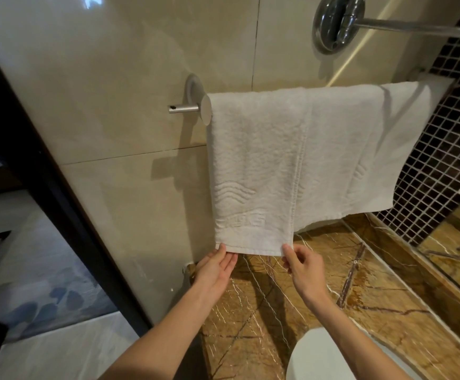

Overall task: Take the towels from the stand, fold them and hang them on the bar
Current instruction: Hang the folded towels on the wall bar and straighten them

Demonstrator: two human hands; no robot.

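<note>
Two white folded towels hang side by side over the wall bar, whose metal end bracket (193, 105) shows at the left. The near towel (253, 171) has a wave pattern near its hem; the second towel (360, 149) hangs to its right, partly behind it. My left hand (218, 266) pinches the near towel's lower left corner with thumb and straight fingers. My right hand (303, 263) pinches the lower right corner of the same towel. The bar itself is hidden under the cloth.
A brown marble counter (333, 311) lies below the towels, with a white basin rim (322, 357) at the bottom. A chrome fitting with a rod (338, 20) sits on the tiled wall above. A dark mosaic wall (448, 149) and a mirror stand at right, a dark door frame (45, 187) at left.
</note>
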